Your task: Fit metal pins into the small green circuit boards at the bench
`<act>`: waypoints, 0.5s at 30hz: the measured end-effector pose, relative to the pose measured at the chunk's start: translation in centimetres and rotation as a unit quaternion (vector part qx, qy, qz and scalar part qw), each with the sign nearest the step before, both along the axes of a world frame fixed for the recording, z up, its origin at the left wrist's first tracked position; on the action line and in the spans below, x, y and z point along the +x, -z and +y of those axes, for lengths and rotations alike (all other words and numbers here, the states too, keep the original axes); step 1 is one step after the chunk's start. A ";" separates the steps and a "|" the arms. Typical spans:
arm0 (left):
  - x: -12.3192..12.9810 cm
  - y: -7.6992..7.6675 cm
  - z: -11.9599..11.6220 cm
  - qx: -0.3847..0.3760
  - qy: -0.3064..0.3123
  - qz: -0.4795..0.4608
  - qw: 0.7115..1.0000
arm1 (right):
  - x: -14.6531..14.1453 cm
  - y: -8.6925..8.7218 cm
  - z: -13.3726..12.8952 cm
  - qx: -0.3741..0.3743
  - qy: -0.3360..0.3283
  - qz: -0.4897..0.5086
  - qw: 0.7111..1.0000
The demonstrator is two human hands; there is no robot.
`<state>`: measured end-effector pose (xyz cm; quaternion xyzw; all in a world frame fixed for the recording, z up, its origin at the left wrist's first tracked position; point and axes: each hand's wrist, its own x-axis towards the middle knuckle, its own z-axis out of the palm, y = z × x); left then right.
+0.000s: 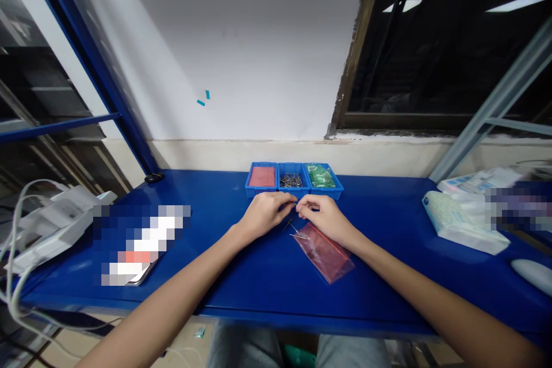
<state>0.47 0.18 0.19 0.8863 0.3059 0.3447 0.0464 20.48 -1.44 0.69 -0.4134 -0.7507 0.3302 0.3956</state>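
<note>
My left hand and my right hand come together over the blue table, thumbs and fingers pinched. Between their fingertips shows a thin metal pin, too small to make out fully. Just below, a few similar metal pins lie at the upper edge of a clear pink zip bag, which is flat on the table under my right wrist. Behind my hands stand three joined blue bins: one with pink bags, one with loose metal pins, one with green packets.
A phone-like item, mostly blurred out, lies on the left. White power strips with cables are at the far left. To the right are a tissue pack and a white rounded object. A wall closes the table's back.
</note>
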 end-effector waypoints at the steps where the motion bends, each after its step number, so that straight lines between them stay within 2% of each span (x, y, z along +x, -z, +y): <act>1: 0.0 0.0 0.0 0.004 -0.005 0.003 1.000 | -0.1 -0.1 0.0 -0.005 -0.007 0.010 1.000; 4: 0.0 0.1 0.0 0.017 -0.016 0.011 1.000 | -0.2 -0.5 -0.2 -0.015 -0.016 0.042 0.999; 8: 0.1 0.2 0.2 0.022 -0.017 -0.025 0.999 | 0.0 -0.7 0.0 0.000 0.010 0.056 0.998; 15: 0.6 -0.1 0.0 -0.026 0.004 -0.098 0.995 | 0.0 0.3 0.1 0.129 0.078 -0.031 0.988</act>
